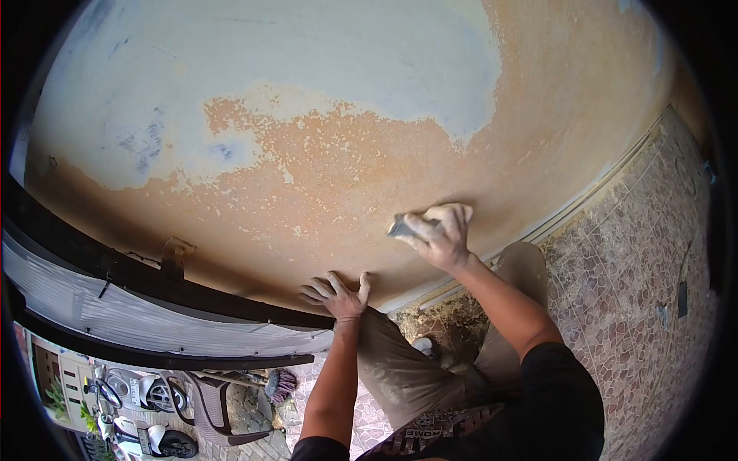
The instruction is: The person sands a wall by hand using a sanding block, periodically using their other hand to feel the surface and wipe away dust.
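A wall (369,169) with pale paint worn down to patchy orange fills the upper view. My right hand (442,238) is closed around a piece of sandpaper (400,226), dark grey with a pale edge, against the orange lower part of the wall. Slight blur and my fingers hide much of its shape. Further left, my left hand (338,296) rests on the wall with spread fingers and holds nothing. Pale dust coats both hands.
A dark-framed gate with corrugated sheet (154,296) runs close along the left, beside my left forearm. Dusty stone-pattern tiles (615,315) lie at right. Lower left are motorcycles (146,438), a brown chair (211,407) and a purple mop head (280,384).
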Tool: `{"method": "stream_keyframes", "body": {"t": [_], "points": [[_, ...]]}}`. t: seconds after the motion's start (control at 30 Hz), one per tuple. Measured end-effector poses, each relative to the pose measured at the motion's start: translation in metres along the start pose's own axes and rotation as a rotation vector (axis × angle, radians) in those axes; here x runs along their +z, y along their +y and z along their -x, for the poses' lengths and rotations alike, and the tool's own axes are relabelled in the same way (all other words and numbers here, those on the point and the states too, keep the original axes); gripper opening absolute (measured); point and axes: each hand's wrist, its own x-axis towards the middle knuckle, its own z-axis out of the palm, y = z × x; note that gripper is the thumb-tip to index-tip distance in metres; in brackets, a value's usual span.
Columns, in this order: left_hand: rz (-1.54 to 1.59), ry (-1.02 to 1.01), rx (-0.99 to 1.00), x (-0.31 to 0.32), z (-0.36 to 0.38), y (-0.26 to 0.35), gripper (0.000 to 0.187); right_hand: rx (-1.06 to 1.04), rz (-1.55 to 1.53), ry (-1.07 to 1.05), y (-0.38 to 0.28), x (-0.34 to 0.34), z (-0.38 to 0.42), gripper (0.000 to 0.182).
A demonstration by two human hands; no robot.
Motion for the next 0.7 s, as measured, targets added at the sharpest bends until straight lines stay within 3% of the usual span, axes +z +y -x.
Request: {"method": "stream_keyframes", "body": {"t": [0.03, 0.1, 0.2, 0.27, 0.33, 0.37, 0.43, 0.5, 0.53, 0.6, 0.67, 0.7], "points": [[-0.003, -0.004, -0.001, 0.002, -0.002, 0.000, 0.108, 0.130, 0.054, 0.132, 0.008, -0.005, -0.015, 0.054], [-0.019, 0.012, 0.001, 0.000, 0.000, 0.001, 0.109, 0.682, -0.155, 0.498, 0.016, -0.015, -0.073, 0.052], [-0.006, 0.026, 0.003, -0.001, -0.002, 0.004, 0.108, 0.782, -0.286, 0.666, 0.007, 0.003, -0.079, 0.051], [-0.008, 0.024, 0.003, -0.001, -0.004, 0.002, 0.106, 0.303, -0.163, 0.362, -0.014, 0.029, -0.020, 0.051], [-0.010, 0.032, 0.011, 0.001, -0.007, 0.003, 0.107, -0.209, 0.029, -0.125, -0.013, 0.002, 0.009, 0.051], [-0.016, 0.026, 0.013, -0.002, -0.003, 0.001, 0.107, -0.205, 0.017, -0.130, -0.004, -0.005, 0.017, 0.051], [-0.020, 0.031, 0.009, 0.002, -0.007, -0.001, 0.107, -0.028, 0.099, 0.071, 0.022, -0.002, 0.014, 0.054], [-0.006, 0.024, 0.005, -0.001, -0.002, 0.001, 0.108, 0.569, -0.034, 0.449, 0.021, -0.005, -0.031, 0.057], [-0.022, 0.016, -0.007, 0.001, 0.000, 0.001, 0.108, 0.576, -0.036, 0.431, 0.017, -0.007, -0.044, 0.057], [-0.013, 0.007, -0.010, -0.002, 0.003, 0.001, 0.108, 0.941, -0.327, 0.698, 0.012, -0.006, -0.065, 0.059], [0.003, 0.018, -0.001, 0.002, -0.001, 0.000, 0.108, 0.571, -0.133, 0.511, -0.015, 0.020, -0.030, 0.058], [0.011, 0.025, 0.001, 0.003, 0.000, 0.001, 0.108, 0.358, -0.086, 0.315, -0.023, 0.023, 0.002, 0.058]]}}
